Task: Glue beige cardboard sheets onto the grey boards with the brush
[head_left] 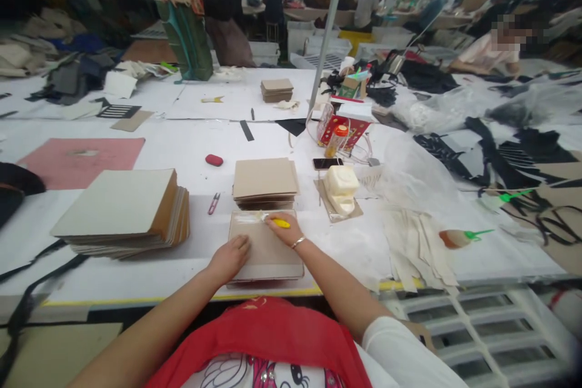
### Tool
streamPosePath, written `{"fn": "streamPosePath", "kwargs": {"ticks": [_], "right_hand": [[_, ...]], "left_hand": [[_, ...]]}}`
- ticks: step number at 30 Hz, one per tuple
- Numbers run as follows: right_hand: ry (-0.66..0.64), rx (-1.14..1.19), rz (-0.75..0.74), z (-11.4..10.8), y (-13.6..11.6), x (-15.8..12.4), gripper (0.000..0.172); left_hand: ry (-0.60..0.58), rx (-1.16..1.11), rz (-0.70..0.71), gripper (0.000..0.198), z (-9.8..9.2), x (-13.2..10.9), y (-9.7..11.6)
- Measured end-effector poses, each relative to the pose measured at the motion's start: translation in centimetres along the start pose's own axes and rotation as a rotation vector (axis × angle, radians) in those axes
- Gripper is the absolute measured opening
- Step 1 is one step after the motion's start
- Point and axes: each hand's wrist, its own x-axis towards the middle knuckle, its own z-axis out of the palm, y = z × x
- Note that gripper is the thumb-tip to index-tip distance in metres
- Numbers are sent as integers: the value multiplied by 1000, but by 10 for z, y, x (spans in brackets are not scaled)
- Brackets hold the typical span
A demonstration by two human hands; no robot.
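My left hand [233,256] lies with its fingers flat on the left side of a brown cardboard sheet [268,251], the top of a low stack by the table's front edge. My right hand [284,231] is closed around a yellow-handled brush [281,224]. The pale brush tip rests at the sheet's far edge, where a whitish wet-looking strip shows. Just beyond stands another stack of cardboard sheets [264,179]. To its right, a cream plastic container [342,185] sits on a scrap of board.
At left are a tall stack of boards [118,203], thread snips [213,204] and a red oval case [214,160]. Farther right lie a phone [327,163], cream fabric strips [416,245] and a glue bottle [457,238]. A metal pole [327,33] rises behind. Other people work across the table.
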Motion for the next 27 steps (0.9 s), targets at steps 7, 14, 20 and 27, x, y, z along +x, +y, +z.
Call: {"fn": "streamPosePath", "kwargs": {"ticks": [7,14,20,27], "right_hand": [[165,21,252,-129,37,-82,28],[53,-535,338,-133,92,-167,28],[-102,-915,268,-94,133,-197,27],[85,-762,217,-111,109,-182,17]], "left_hand": [[16,15,4,38,14,-6,-4],[10,-26,97,40,21,-4,-6],[19,61,17,45,15,-6,5],[41,-77,-170,40,-10,4,44]]}}
